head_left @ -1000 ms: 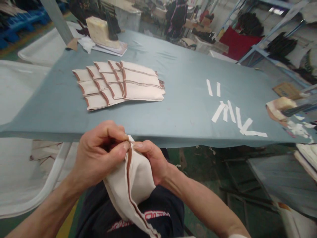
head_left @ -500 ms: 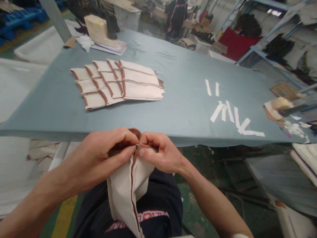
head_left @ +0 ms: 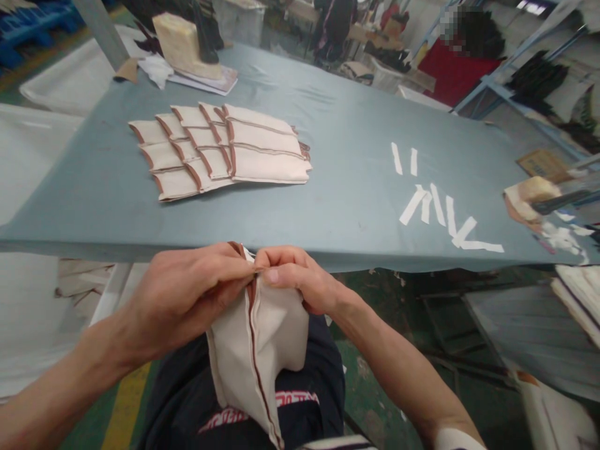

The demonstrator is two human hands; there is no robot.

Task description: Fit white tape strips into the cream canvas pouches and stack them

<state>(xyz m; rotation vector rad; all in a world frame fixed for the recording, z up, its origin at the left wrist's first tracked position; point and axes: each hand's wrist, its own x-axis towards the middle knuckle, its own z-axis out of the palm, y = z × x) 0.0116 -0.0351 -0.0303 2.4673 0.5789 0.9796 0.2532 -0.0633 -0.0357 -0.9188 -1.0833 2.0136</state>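
A cream fabric pouch (head_left: 281,325) with a brown-edged seam down its middle hangs over my lap, just in front of the table edge. My left hand (head_left: 187,287) is closed on the pouch's top edge, thumb and fingers pinching beside the seam. Right against it, my right hand (head_left: 295,275) pinches the same edge at the seam's upper end. The fingertips of both hands meet there, and what lies between them is too small to make out. Beyond, on the table, overlapping cream pieces with brown edging (head_left: 220,150) lie fanned in a stack.
White strips (head_left: 435,203) lie scattered on the blue-green table (head_left: 347,206) at right. A yellowish block (head_left: 175,40) with a dark tool stands at the back left. Another block with scraps (head_left: 539,190) sits at the far right. White bins (head_left: 47,150) stand left.
Both hands have shifted their grip at the pouch's top edge. My right fingers lie flatter over the seam, and more of the pouch's right side shows. The camera view has moved slightly.
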